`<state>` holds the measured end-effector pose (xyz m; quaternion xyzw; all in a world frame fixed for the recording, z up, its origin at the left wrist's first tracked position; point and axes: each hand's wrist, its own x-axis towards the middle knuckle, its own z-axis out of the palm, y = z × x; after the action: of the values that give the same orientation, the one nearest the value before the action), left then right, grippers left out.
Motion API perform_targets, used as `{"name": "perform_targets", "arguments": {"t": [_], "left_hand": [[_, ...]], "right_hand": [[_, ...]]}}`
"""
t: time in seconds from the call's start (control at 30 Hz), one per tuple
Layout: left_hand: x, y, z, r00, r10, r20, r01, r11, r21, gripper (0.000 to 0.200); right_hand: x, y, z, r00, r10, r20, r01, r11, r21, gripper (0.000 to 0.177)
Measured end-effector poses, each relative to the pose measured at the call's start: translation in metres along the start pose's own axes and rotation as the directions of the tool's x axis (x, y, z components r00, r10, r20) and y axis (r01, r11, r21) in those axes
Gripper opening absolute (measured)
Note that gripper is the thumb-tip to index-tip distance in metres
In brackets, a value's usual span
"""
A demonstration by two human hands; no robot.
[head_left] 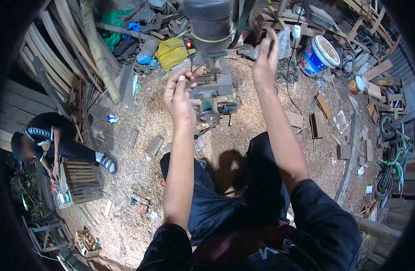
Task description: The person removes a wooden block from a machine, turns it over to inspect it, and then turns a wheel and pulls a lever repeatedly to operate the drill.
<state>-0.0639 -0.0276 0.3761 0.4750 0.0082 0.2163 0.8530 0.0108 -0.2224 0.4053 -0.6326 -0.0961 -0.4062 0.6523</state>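
A drill press (210, 27) stands far centre on sawdust. The left hand (178, 97) pinches its fingertips together just beside the grey table (219, 85). The right hand (265, 61), further right, is clamped on a dark lever (260, 26).

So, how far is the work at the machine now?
Done, it seems: wood shavings cover the ground around the machine, so a lot of cutting or drilling looks finished. In hand: the left hand is raised beside the machine with its fingers curled, and the right hand reaches up toward a dark part near its top. Left: I cannot tell, as no workpiece shows on the machine.
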Motion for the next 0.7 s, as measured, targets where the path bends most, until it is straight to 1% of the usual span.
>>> {"name": "perform_targets", "arguments": {"t": [0.03,0.1,0.17,0.23,0.3,0.37,0.47,0.5,0.57,0.6,0.7], "left_hand": [[-0.003,-0.002,-0.005,1.000,-0.011,-0.026,0.011,1.000,-0.002,0.019],[-0.011,-0.005,-0.016,0.996,-0.041,-0.077,0.041,0.999,-0.002,0.018],[-0.014,-0.015,-0.029,0.995,-0.058,-0.078,0.059,0.998,0.013,0.019],[-0.017,-0.027,-0.047,0.995,-0.055,-0.080,0.059,0.997,0.047,0.019],[-0.020,-0.045,-0.070,0.989,-0.092,-0.117,0.108,0.983,0.146,0.019],[-0.023,-0.066,-0.092,0.977,-0.109,-0.186,0.152,0.961,0.231,0.018],[-0.026,-0.114,-0.146,0.954,-0.183,-0.235,0.264,0.886,0.382,0.021],[-0.026,-0.134,-0.168,0.945,-0.203,-0.256,0.300,0.848,0.437,0.023],[-0.032,-0.167,-0.208,0.970,-0.147,-0.191,0.238,0.720,0.652,0.024],[-0.035,-0.185,-0.227,0.980,-0.128,-0.150,0.198,0.640,0.743,0.025],[-0.048,-0.247,-0.290,0.936,-0.234,-0.263,0.341,0.417,0.842,0.033]], "right_hand": [[-0.015,0.009,-0.004,0.999,0.038,0.008,-0.038,0.999,-0.038,0.052],[-0.049,0.026,-0.014,0.959,0.278,0.055,-0.273,0.958,-0.084,0.046],[-0.086,0.069,-0.024,0.941,0.315,0.125,-0.283,0.933,-0.221,0.037],[-0.129,0.108,-0.033,0.846,0.458,0.273,-0.347,0.862,-0.369,0.033],[-0.169,0.144,-0.044,0.704,0.526,0.477,-0.271,0.820,-0.504,0.028],[-0.201,0.154,-0.042,0.527,0.641,0.558,-0.083,0.693,-0.716,0.030],[-0.231,0.164,-0.027,0.568,0.552,0.610,-0.088,0.778,-0.622,0.038],[-0.230,0.163,-0.023,0.539,0.560,0.629,-0.059,0.770,-0.635,0.041],[-0.229,0.154,-0.019,0.473,0.588,0.656,-0.006,0.747,-0.665,0.046],[-0.242,0.172,-0.018,0.526,0.557,0.643,0.046,0.736,-0.675,0.048],[-0.236,0.165,-0.007,0.530,0.619,0.580,-0.023,0.694,-0.720,0.047]]}}
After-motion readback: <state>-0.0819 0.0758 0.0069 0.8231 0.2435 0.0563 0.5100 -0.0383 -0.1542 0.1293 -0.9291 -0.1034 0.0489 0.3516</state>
